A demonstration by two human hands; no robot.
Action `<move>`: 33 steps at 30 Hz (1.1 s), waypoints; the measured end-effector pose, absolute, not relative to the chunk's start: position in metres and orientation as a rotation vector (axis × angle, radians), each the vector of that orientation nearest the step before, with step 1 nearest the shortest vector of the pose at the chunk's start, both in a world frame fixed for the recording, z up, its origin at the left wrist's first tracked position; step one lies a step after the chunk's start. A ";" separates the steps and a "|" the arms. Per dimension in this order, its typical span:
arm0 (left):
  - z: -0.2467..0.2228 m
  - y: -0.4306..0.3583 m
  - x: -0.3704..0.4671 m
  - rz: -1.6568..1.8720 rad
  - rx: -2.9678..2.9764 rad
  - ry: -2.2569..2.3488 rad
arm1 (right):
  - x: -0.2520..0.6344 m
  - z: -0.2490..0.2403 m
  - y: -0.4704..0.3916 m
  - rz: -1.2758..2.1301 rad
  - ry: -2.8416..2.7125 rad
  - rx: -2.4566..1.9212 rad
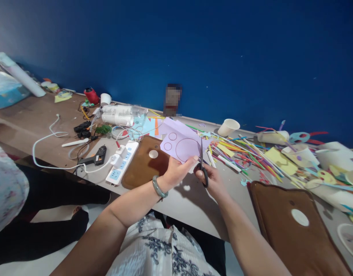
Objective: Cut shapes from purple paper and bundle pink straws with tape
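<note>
A sheet of purple paper (165, 134) with one large and two small circles drawn on it is raised above the table. My left hand (178, 172) grips its lower edge, thumb on top. In my right hand (212, 180) is a pair of black-handled scissors (202, 155), fingers in the loops. The blades point up and away from me, at the right side of the paper beside the large circle. How far the blades are apart I cannot make out. A brown mat (142, 161) lies partly under the paper and my left hand.
To the left are a white power strip (123, 163), a black glue gun (97, 156), cables and stacked paper cups (117, 115). Coloured sticks (251, 153), paper scraps and cups crowd the right. Another brown mat (291, 222) lies near right. A person (9, 184) stands at left.
</note>
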State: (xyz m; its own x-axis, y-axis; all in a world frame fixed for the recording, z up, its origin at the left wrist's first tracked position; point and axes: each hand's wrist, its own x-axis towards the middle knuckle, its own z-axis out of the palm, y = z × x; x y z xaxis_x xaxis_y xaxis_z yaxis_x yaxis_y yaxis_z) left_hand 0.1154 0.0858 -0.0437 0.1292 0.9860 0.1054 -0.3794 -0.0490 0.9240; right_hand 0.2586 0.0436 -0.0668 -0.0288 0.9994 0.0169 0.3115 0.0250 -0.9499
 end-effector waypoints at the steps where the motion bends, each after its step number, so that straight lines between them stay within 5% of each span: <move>1: -0.044 0.086 0.115 1.312 1.040 0.780 | 0.259 -0.067 0.044 1.040 -1.472 -1.415; 33: -0.042 0.088 0.113 1.341 1.088 0.759 | 0.262 -0.069 0.045 1.054 -1.450 -1.402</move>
State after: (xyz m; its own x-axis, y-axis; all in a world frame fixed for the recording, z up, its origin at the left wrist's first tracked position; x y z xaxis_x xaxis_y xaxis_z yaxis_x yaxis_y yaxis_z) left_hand 0.1128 0.0876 -0.0418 0.1259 0.9799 0.1551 -0.3719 -0.0983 0.9230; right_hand 0.2619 0.0447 -0.0695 -0.0227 0.9996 0.0150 0.2946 0.0210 -0.9554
